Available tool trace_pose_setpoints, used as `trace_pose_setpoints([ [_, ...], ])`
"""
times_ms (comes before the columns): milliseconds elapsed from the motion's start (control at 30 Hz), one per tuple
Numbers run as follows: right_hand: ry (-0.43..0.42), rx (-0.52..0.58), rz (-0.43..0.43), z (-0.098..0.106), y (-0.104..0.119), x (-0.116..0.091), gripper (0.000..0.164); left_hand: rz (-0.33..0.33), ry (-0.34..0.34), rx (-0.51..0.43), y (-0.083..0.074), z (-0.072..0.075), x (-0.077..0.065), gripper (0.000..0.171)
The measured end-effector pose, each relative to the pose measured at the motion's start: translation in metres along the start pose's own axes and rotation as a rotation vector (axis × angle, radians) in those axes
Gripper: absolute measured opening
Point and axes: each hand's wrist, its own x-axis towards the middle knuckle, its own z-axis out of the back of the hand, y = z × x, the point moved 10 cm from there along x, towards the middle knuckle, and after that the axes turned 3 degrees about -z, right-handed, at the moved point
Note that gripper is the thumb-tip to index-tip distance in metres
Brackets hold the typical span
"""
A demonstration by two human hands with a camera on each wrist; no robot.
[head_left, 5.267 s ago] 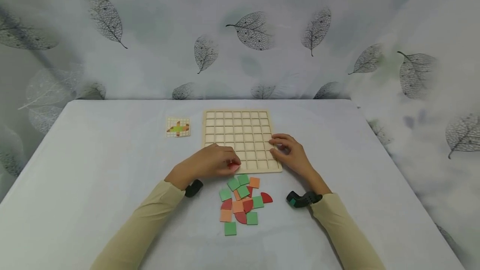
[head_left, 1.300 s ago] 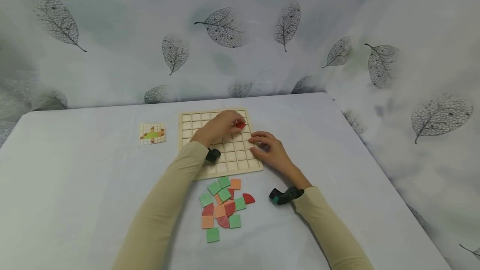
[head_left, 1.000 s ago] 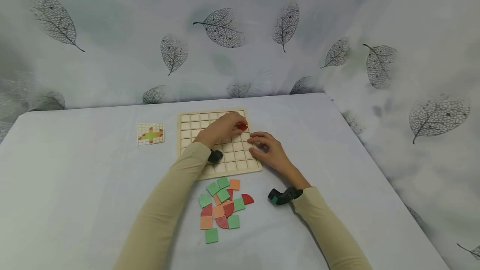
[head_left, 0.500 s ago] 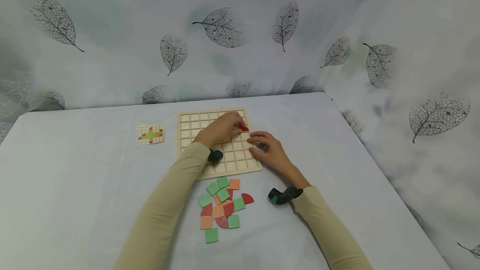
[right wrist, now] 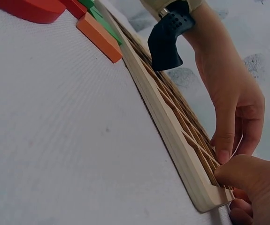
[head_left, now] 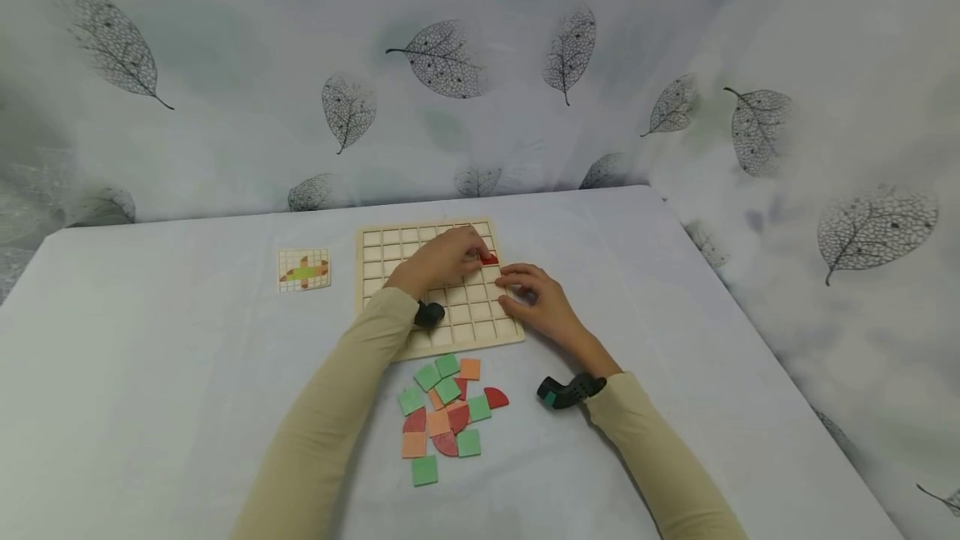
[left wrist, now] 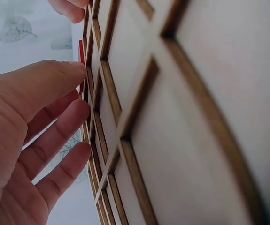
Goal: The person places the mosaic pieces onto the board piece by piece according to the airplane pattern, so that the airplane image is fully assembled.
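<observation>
A pale wooden grid board (head_left: 480, 311) lies on the white table. Over its far right part, my left hand (head_left: 442, 257) pinches a red quarter-circle tile (head_left: 489, 258) at a cell near the right rim. In the left wrist view the red tile (left wrist: 81, 49) shows as a thin edge beyond the thumb; the fingers partly hide it. My right hand (head_left: 543, 298) grips the board's right edge. The right wrist view shows the right thumb (right wrist: 240, 171) on the board's top, with curled fingers at its side.
Several loose green (head_left: 424, 471), orange (head_left: 414, 444) and red tiles (head_left: 497, 397) lie in a partly overlapping pile before the board. A small pattern card (head_left: 303, 270) lies left of the board. Leaf-printed cloth (head_left: 442, 140) hangs behind the table.
My left hand has carried the red tile from the board's near edge to its far right side; there it has tilted down flatter against the cell. The right hand stays on the edge.
</observation>
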Motion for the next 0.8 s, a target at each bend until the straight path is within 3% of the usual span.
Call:
trace_pose_setpoints([
  [267,-0.007,-0.018,0.025,0.000,0.004,0.000,0.026,0.011,-0.018,0.008,0.002,0.009,-0.012,0.022],
  [600,-0.013,0.007,-0.002,-0.001,-0.002,-0.001,0.027,-0.002,0.000,0.039,0.005,0.013,-0.023,0.022],
  [800,-0.018,0.006,0.001,-0.001,0.008,-0.001,0.027,0.017,-0.005,0.028,0.006,0.016,-0.030,0.024],
])
